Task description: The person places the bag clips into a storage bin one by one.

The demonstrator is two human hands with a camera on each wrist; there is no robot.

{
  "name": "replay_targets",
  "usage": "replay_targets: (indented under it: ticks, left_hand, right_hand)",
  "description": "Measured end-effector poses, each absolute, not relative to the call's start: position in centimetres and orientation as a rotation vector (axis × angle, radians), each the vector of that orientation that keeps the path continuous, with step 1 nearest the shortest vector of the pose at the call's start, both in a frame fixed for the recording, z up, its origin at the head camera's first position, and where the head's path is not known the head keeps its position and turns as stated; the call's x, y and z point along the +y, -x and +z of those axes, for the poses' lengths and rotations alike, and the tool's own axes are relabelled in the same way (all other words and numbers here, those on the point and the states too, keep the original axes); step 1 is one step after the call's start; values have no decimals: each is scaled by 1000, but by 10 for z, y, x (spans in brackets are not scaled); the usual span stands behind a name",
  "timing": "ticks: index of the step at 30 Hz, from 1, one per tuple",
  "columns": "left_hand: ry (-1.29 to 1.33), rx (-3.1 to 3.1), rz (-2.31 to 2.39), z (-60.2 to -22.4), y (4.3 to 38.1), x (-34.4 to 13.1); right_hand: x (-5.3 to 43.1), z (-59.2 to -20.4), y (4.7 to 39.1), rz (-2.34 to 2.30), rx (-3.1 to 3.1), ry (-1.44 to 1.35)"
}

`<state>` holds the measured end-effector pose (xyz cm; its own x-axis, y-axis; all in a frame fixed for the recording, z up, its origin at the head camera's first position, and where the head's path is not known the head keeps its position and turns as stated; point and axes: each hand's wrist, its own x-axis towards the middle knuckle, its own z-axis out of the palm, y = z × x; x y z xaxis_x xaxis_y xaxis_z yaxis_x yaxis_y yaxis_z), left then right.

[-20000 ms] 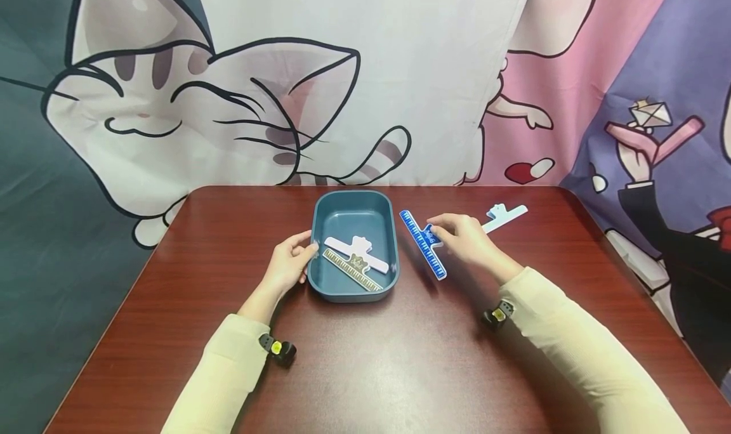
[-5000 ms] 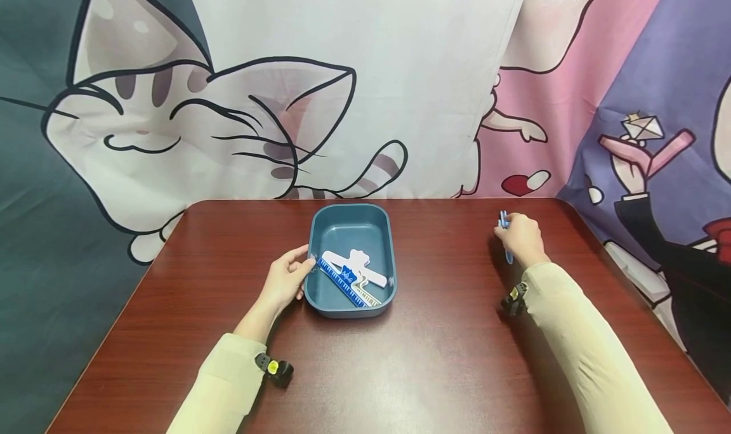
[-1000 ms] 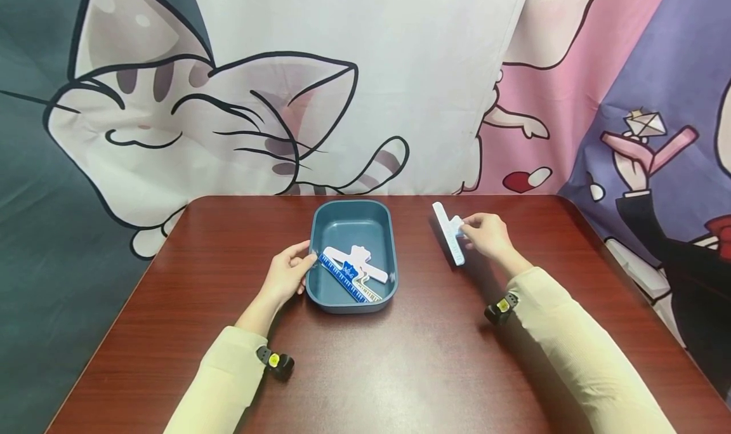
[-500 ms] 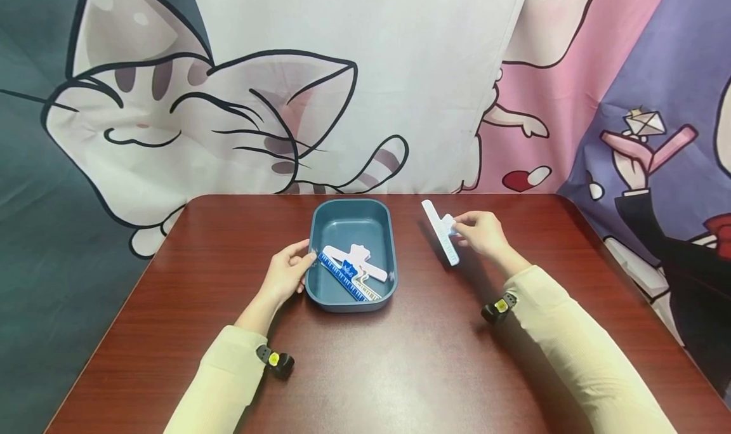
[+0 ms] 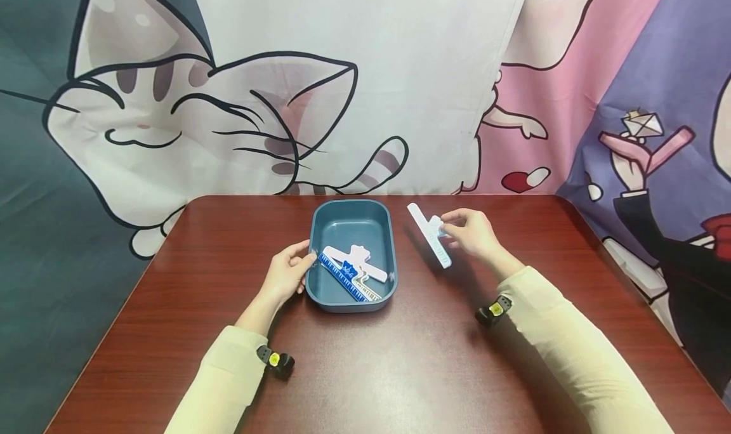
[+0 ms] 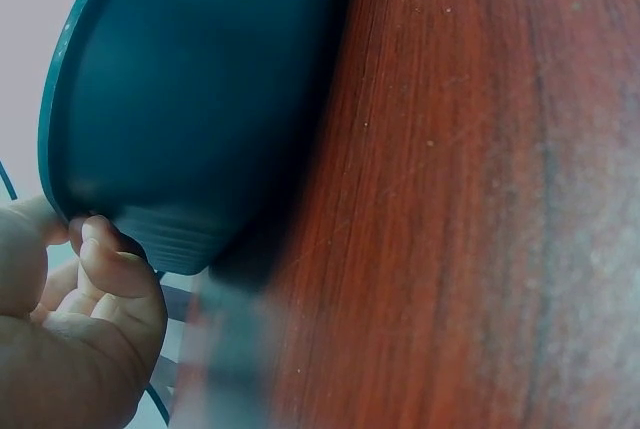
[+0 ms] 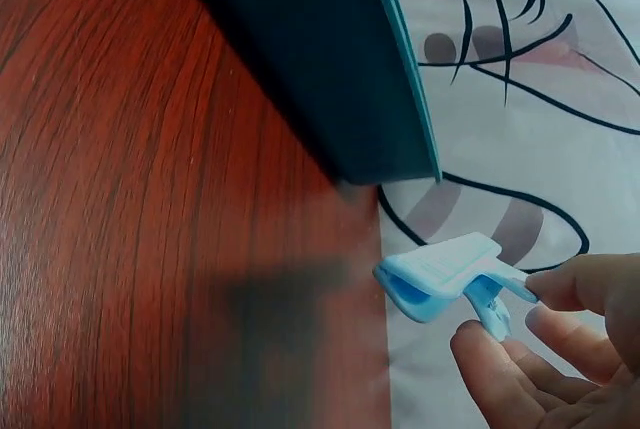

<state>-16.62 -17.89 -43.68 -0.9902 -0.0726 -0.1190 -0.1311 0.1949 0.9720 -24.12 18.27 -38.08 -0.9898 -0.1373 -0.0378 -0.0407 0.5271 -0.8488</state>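
Observation:
My right hand (image 5: pixel 471 232) pinches the handle of a pale blue ruler clip (image 5: pixel 429 235), held above the table just right of the tray. In the right wrist view the clip (image 7: pixel 445 266) hangs between thumb and fingers, its long jaw side turned toward the tray. My left hand (image 5: pixel 283 270) grips the left rim of the deep teal tray (image 5: pixel 351 308), thumb at the edge, fingers against the outer wall. Inside the tray lie a white clip (image 5: pixel 374 271), a dark blue clip (image 5: pixel 337 276) with ruler marks, and a gold-patterned clip (image 5: pixel 372 294) partly covered by the blue one.
The glossy red-brown wooden table (image 5: pixel 400 370) carries the tray near its far side. Behind the table hangs a cloth backdrop (image 5: pixel 434 91) printed with a cartoon cat and figures. A small black camera (image 5: pixel 282 365) is strapped to the left wrist, another (image 5: pixel 488 313) to the right.
The dark blue clip went from my right hand into the tray. My right hand then took the pale blue clip from the far right and carried it left toward the tray. The left hand stayed put.

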Motion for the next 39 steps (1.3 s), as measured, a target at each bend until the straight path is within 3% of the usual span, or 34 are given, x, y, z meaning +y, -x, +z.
replay_targets:
  ticks: [39]
  left_hand:
    - [211, 2366, 1929, -425, 162, -178]
  right_hand:
    - [119, -361, 225, -1337, 2624, 355]
